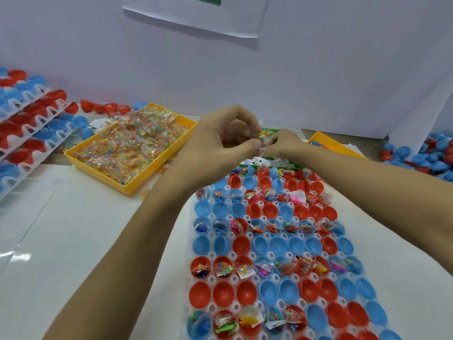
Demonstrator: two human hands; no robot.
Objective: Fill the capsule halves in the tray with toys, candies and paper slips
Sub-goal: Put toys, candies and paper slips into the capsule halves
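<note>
1. Capsule halves, red and blue, sit open side up in the white tray at near centre; alternate rows hold toys, candy packets and slips, with bare rows between.
2. Left hand and right hand meet above the tray's far end, fingertips of both pinching one small clear packet; contents too blurred to name.
3. Yellow bin of candy packets lies to the left, a second yellow bin at far right, a green tray behind the hands.
4. Risk: packet slipping from so slight a pinch, likely landing in an already filled cup or between cups.
5. Risk: forearms low over the filled rows, liable to brush slips out.
6. Risk: doubling up one half, missing another.
</note>
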